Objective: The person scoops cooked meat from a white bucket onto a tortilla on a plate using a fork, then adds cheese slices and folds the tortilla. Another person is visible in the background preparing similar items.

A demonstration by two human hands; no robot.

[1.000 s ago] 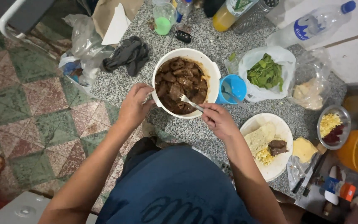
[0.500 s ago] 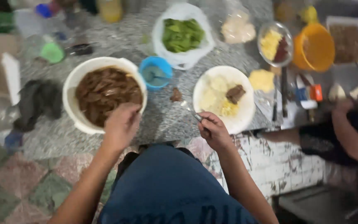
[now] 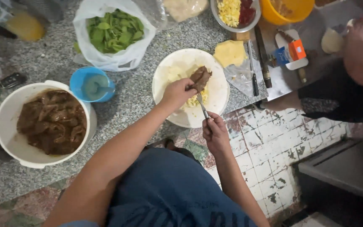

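On speckled grey granite tabletop [image 3: 135,101]: round white plate [image 3: 219,90], overhanging the edge, holding pale yellowish mash and a brown slice of cooked meat [image 3: 201,77]. Left hand [image 3: 177,91] over the plate, fingers pinched on the meat slice. Right hand [image 3: 215,132] just off the tabletop edge, closed around the handle of a metal fork [image 3: 201,105], tines up at the meat. Left of plate: small blue plastic cup [image 3: 92,85]; large white bowl of brown saucy meat [image 3: 45,122]. Behind: white plastic bag of green leaves [image 3: 113,31]. Far right: another person's arm [image 3: 360,59].
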